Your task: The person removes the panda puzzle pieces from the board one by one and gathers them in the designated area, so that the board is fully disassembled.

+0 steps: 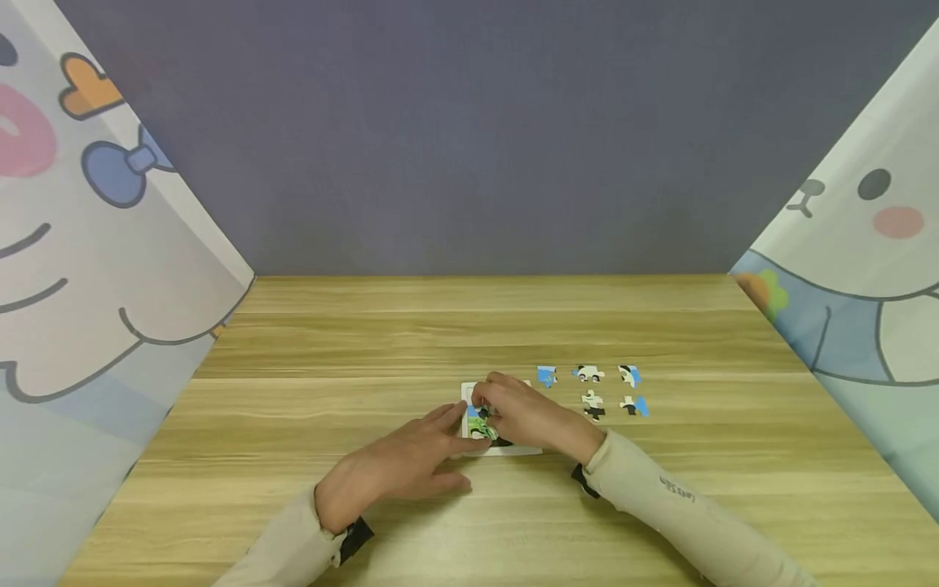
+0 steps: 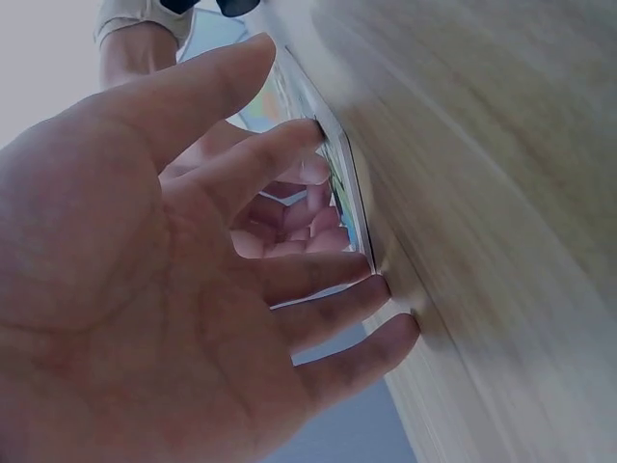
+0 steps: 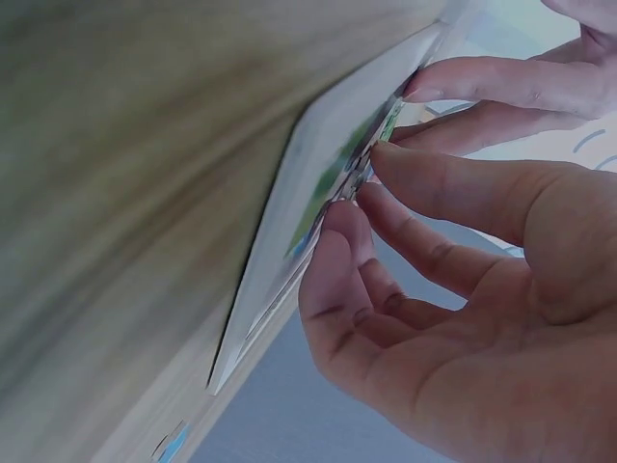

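A small puzzle board [image 1: 513, 451] with a white border lies flat on the wooden table, showing green, blue and black picture parts. My left hand [image 1: 407, 461] is at its left side, fingers extended; the index fingertip touches the board near its lower part, and other fingertips rest at its edge and on the table. Over the board, my right hand [image 1: 524, 416] pinches a small puzzle piece [image 3: 361, 176] between thumb and curled fingers, close against the picture surface. The fingers hide most of this piece and much of the board's right half.
To the right of the board lie several loose puzzle pieces in two rows, among them a blue corner piece [image 1: 546, 375], a panda-face piece [image 1: 588, 374] and a black-and-white piece [image 1: 593, 405]. A grey panel [image 1: 484, 147] stands behind the table [image 1: 330, 326], with cartoon-printed cloths at both sides.
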### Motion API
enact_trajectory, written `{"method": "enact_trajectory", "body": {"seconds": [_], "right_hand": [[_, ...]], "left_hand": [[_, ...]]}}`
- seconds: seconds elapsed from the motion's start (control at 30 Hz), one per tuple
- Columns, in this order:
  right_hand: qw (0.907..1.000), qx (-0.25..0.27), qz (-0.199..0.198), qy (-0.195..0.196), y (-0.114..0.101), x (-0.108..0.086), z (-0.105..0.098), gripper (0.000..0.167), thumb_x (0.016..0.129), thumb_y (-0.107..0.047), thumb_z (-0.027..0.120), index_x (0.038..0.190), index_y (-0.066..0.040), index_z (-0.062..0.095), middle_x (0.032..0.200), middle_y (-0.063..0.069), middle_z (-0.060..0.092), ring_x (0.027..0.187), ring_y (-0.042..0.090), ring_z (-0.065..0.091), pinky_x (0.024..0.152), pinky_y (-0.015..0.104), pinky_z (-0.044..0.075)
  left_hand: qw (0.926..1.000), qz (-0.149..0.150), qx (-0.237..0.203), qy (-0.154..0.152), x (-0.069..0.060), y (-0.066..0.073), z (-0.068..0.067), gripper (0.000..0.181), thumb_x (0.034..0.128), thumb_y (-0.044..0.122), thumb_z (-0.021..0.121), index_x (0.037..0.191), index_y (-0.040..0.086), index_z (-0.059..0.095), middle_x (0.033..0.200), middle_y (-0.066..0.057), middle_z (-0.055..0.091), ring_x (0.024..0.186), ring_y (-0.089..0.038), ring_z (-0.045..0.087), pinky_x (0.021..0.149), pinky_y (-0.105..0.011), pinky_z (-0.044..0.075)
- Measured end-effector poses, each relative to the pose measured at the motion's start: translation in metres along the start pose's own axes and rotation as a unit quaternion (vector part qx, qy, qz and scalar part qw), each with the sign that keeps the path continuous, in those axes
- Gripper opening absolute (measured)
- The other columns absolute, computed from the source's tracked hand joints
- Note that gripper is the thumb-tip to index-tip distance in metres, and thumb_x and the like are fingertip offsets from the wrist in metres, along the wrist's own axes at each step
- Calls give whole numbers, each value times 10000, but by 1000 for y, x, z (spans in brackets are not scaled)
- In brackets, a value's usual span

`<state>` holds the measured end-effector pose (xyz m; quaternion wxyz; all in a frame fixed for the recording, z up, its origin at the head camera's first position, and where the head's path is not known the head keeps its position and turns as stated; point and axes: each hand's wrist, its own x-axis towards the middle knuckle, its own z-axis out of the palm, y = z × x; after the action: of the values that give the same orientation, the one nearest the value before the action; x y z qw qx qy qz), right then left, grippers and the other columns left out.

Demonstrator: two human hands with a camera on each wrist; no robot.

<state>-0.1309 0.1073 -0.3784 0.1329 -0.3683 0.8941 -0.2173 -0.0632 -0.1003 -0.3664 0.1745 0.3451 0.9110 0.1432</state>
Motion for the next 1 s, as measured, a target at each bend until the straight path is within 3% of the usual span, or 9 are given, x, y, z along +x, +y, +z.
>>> {"method": "enact_trajectory", "body": {"seconds": [0.27,0.43,0.83,1.0], "right_hand": [[10000,-2,-68,25,0,-1,0,216,898,52,655,1080,-64,647,1024,45,583,854,161,550,728,301,494],[10000,12,4,-3,0,-2,0,273,910,33,663,1164,-64,640,1031,39,580,842,145,552,715,288,499],[9999,-132,-73,61,3,-1,-2,278,902,-17,687,1142,-149,640,1030,-6,575,865,119,551,749,291,502],[9993,82,-352,-22,7,-1,-5,229,932,-26,655,1130,-140,637,891,-20,634,745,85,553,671,264,484]], "left_hand": [[9999,-157,-32,-41,-1,0,1,578,979,433,613,1514,292,445,1631,-191,188,1497,-322,218,1067,-593,380],[9998,-210,9,62,-1,4,1,558,973,403,636,1492,264,486,1622,-204,211,1487,-341,241,1058,-584,393],[9986,-344,371,144,2,6,2,534,963,410,649,1465,278,524,1611,-202,247,1477,-336,268,1014,-610,420],[9985,-304,406,183,3,6,4,528,962,406,653,1460,279,531,1607,-207,253,1474,-329,276,1011,-603,427]]}}
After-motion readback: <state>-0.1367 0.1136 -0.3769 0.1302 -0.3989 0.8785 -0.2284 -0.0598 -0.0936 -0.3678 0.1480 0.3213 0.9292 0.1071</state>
